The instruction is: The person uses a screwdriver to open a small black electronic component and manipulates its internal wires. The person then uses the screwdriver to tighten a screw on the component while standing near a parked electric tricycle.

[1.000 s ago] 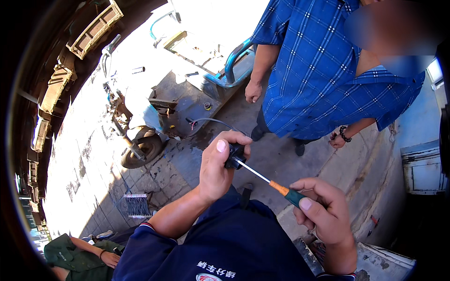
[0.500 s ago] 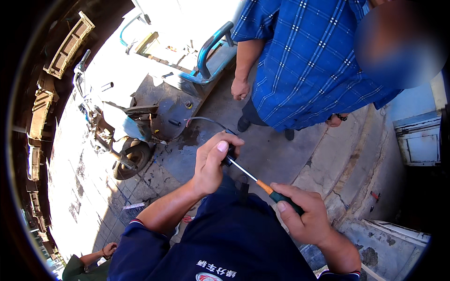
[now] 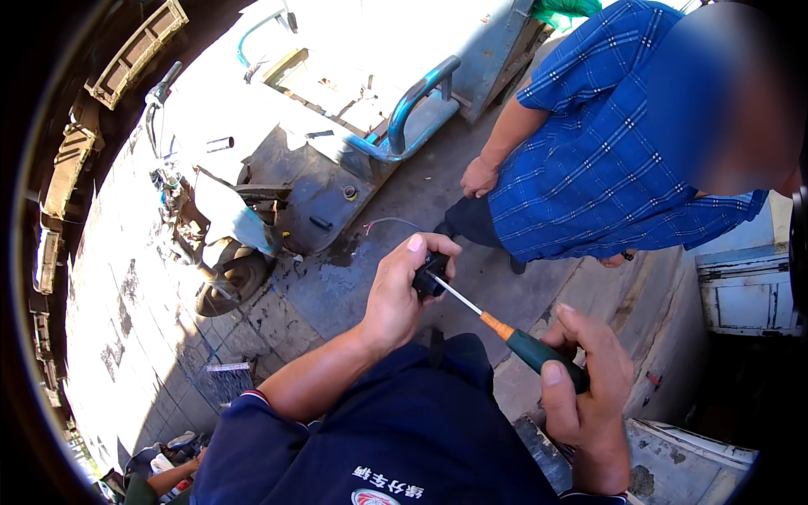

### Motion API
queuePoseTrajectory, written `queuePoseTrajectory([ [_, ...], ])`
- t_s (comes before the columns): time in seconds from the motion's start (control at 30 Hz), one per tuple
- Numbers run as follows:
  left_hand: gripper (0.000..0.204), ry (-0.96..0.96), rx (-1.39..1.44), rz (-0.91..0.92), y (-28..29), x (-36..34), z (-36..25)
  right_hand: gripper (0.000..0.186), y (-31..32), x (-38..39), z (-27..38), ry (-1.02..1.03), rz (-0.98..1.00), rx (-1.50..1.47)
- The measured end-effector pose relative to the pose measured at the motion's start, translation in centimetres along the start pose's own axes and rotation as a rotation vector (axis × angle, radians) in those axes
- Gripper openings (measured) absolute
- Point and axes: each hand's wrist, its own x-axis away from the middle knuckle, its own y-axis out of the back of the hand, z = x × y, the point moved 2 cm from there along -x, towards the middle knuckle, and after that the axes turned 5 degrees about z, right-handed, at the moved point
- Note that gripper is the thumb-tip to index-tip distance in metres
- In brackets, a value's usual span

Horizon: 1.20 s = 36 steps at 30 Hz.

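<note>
**Outdoors, two hands work a screwdriver into a small black part**

Seen from above; the left hand (image 3: 402, 290) has its fingers clamped round a small black part (image 3: 427, 276), thumb raised at the top; the part sits between the hands, above the person's navy-clad lap and over the grey pavement (image 3: 337, 295). The right hand (image 3: 589, 387) has its fingers wrapped tight on the green handle of a screwdriver (image 3: 505, 328); an orange collar leads to a thin steel shaft, whose tip meets the part. Compared with a second ago, both hands keep the same grip and the tip stays at the part; only the view has swung, so the work looks unfinished. A thin wire (image 3: 391, 223) curls on the ground just beyond the part. A bystander in a blue checked shirt (image 3: 606, 160) stands at the upper right, one hand hanging loose. A small vehicle with a blue rail (image 3: 412, 105) and a wheel (image 3: 231, 282) stands at the upper left.
</note>
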Motion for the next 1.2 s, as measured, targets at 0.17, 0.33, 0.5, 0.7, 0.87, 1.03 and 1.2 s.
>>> queuePoseTrajectory([
  [0.17,0.047,-0.032,0.031,-0.026,1.2,0.4,-1.1,0.032,-0.9,-0.7,-0.3,0.048,0.087,0.160],
  [0.33,0.047,-0.055,0.004,-0.039,0.5,0.7,-0.5,0.037,-0.4,-0.2,-0.1,-0.159,0.027,-0.081],
  [0.5,0.047,-0.076,-0.014,-0.051,0.0,1.1,0.3,0.045,0.2,0.1,-1.5,0.065,-0.010,-0.007],
  [0.7,0.047,-0.069,0.052,-0.098,-0.9,1.3,1.1,0.050,1.6,1.5,-1.9,-0.085,0.140,-0.002],
  [0.87,0.047,-0.086,0.026,-0.089,-0.8,1.3,1.2,0.049,0.9,1.2,-3.3,0.130,-0.017,-0.031],
  [1.03,0.049,-0.077,0.060,-0.101,-0.9,1.3,1.1,0.050,1.7,1.3,-3.0,0.020,0.154,0.077],
  [1.2,0.048,-0.065,0.053,-0.106,-0.5,0.8,0.9,0.053,0.0,0.1,-2.4,0.104,-0.112,-0.211],
])
